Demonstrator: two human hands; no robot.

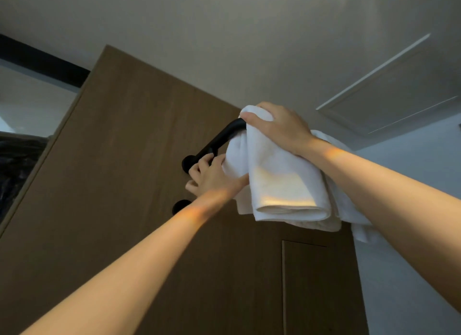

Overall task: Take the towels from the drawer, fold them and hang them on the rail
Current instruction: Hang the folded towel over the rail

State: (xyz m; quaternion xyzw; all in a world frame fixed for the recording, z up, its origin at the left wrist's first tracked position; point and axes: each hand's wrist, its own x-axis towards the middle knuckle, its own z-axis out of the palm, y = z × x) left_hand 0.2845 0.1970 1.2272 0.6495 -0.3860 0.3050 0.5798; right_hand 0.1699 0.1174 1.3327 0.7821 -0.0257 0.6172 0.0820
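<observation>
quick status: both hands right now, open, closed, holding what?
left hand: closed on the white towel, at its left edge below the black rail.
right hand: closed on the same towel, at its top over the rail.

The towel (282, 185) crowds the black rail (219, 137) (its left bend bare).

White towel (282, 175) over black rail (219, 137)

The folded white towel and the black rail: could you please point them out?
Folded white towel (287, 185): head view, front hanging layer.
Black rail (222, 138): head view, bent end section.
</observation>
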